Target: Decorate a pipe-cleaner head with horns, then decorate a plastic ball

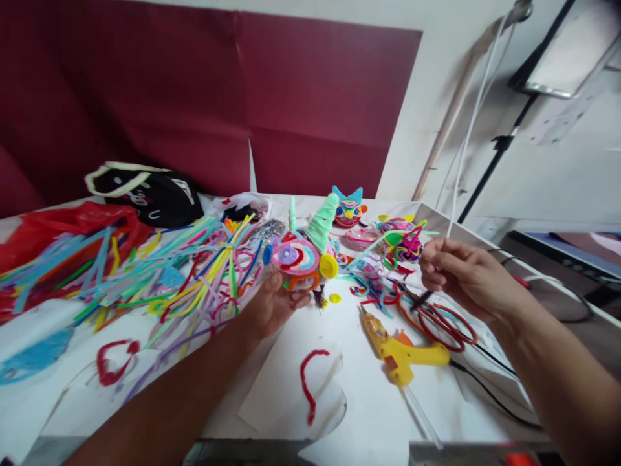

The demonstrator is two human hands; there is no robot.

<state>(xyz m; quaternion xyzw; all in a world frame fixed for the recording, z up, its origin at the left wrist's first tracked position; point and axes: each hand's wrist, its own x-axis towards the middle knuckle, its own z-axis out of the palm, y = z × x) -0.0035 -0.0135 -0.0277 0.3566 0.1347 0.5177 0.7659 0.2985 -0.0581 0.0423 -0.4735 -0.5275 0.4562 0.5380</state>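
My left hand (pixel 272 303) grips a colourful pipe-cleaner figure (pixel 303 252) from below; the figure has spiral coils, a green cone horn and a yellow disc. My right hand (pixel 458 272) is raised to the right of it, fingers pinched shut on a thin dark stick whose tip points down toward the red-handled scissors (pixel 444 322). A yellow glue gun (pixel 400 349) lies on the white table (pixel 369 401) between my arms, nozzle toward the figure.
A big heap of loose pipe cleaners (pixel 145 278) covers the left of the table. A black bag (pixel 145 191) and red plastic bag (pixel 58 226) sit behind it. Other finished pipe-cleaner pieces (pixel 383 236) lie at the back. A red pipe cleaner (pixel 308 378) lies on paper near me.
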